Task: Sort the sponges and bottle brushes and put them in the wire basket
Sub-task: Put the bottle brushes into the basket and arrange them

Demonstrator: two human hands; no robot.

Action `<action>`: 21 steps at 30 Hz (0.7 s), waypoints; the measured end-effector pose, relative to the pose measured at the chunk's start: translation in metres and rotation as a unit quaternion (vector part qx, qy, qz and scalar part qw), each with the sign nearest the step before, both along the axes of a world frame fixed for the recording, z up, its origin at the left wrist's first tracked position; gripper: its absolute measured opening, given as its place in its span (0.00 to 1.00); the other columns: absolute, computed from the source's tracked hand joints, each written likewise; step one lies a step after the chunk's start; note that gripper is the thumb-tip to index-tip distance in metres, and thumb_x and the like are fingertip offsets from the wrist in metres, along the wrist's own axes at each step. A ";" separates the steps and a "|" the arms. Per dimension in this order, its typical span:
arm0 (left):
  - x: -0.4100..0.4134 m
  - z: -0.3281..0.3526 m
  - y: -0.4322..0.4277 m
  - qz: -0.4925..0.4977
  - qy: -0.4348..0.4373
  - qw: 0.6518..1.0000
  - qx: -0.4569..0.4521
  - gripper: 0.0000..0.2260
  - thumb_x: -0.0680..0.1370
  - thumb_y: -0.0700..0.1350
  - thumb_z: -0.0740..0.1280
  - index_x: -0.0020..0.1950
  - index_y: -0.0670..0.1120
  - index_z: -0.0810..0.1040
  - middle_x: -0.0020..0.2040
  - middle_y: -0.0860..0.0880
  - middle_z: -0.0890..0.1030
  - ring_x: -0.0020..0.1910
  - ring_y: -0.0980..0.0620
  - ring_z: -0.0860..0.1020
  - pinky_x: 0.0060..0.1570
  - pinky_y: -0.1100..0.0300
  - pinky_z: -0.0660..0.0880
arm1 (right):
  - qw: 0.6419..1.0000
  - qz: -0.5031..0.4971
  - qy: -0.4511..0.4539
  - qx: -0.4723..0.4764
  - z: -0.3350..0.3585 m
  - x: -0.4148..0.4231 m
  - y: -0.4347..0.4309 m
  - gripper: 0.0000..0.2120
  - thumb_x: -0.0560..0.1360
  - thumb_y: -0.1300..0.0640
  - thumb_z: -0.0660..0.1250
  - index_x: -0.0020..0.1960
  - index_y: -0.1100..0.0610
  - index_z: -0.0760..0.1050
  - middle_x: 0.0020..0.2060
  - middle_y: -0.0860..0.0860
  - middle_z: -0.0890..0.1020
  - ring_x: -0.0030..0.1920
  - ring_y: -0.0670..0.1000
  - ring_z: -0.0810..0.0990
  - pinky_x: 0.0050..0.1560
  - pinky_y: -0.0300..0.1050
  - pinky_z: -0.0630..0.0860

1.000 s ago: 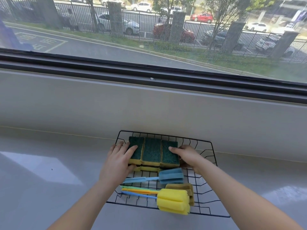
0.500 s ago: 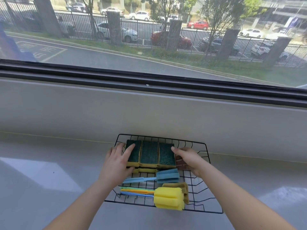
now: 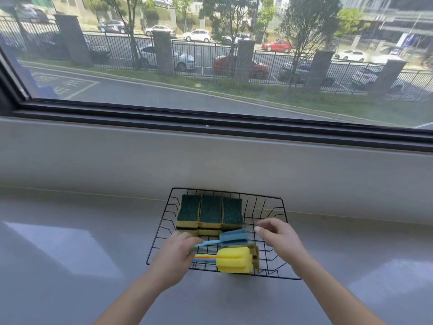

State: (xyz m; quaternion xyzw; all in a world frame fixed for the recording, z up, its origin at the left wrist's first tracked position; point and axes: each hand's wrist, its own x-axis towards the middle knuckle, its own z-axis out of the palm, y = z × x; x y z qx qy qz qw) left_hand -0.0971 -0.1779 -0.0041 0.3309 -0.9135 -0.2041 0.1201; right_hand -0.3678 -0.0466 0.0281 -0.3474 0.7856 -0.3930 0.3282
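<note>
Both hands off sponges (image 3: 209, 211), now near brushes (image 3: 234, 250). Left hand (image 3: 175, 255) lies over brush handles, grip hidden, cannot tell. Right hand (image 3: 277, 236) hovers loose, empty. Sponges rowed at back of basket (image 3: 284, 214), brushes in front: kinds kept apart.

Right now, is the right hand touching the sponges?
Apart. The head view shows bare basket wire between the right hand and the nearest sponge; the fingers hover over an unfilled part.
</note>
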 end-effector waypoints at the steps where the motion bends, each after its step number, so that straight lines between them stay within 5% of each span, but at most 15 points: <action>1: -0.004 0.000 0.003 -0.020 -0.028 0.999 0.009 0.14 0.80 0.47 0.63 0.65 0.56 0.76 0.56 0.56 0.78 0.56 0.53 0.70 0.57 0.59 0.69 | 1.000 0.005 0.005 0.001 -0.001 0.002 0.004 0.06 0.77 0.50 0.71 0.54 0.47 0.81 0.48 0.45 0.84 0.50 0.46 0.81 0.50 0.44 0.79; 4: -0.017 -0.001 0.007 -0.054 -0.106 0.993 0.021 0.11 0.81 0.51 0.61 0.61 0.58 0.77 0.54 0.56 0.79 0.55 0.50 0.69 0.55 0.54 0.70 | 1.000 0.017 0.010 0.009 -0.003 0.008 0.010 0.05 0.77 0.51 0.71 0.53 0.47 0.81 0.47 0.45 0.84 0.48 0.45 0.81 0.50 0.42 0.78; 9: -0.028 -0.011 0.001 -0.038 -0.101 0.993 0.044 0.11 0.80 0.52 0.64 0.60 0.58 0.79 0.53 0.58 0.81 0.54 0.53 0.68 0.53 0.54 0.72 | 0.998 0.046 0.022 0.044 -0.012 0.013 0.011 0.05 0.80 0.49 0.68 0.54 0.44 0.81 0.48 0.42 0.85 0.50 0.42 0.82 0.50 0.39 0.77; 13: -0.035 -0.013 -0.006 -0.054 -0.105 0.989 0.086 0.09 0.79 0.53 0.65 0.56 0.57 0.82 0.51 0.58 0.81 0.52 0.54 0.72 0.51 0.56 0.73 | 0.997 0.060 0.018 0.054 -0.019 0.014 0.007 0.09 0.82 0.49 0.63 0.53 0.49 0.83 0.48 0.48 0.86 0.52 0.50 0.82 0.56 0.51 0.79; 16: -0.037 -0.016 -0.011 -0.072 -0.090 0.985 0.126 0.07 0.78 0.52 0.67 0.52 0.55 0.83 0.47 0.59 0.80 0.47 0.57 0.75 0.48 0.58 0.74 | 0.997 0.052 0.000 0.060 -0.024 0.013 0.006 0.13 0.83 0.50 0.61 0.52 0.54 0.82 0.50 0.56 0.85 0.53 0.58 0.82 0.59 0.61 0.79; 21: -0.033 -0.021 -0.017 -0.063 0.007 0.986 0.156 0.03 0.78 0.48 0.67 0.47 0.54 0.81 0.39 0.64 0.77 0.42 0.65 0.74 0.44 0.63 0.71 | 0.996 0.051 0.000 0.071 -0.030 0.012 0.006 0.09 0.83 0.55 0.63 0.54 0.52 0.82 0.50 0.53 0.85 0.54 0.55 0.82 0.58 0.59 0.81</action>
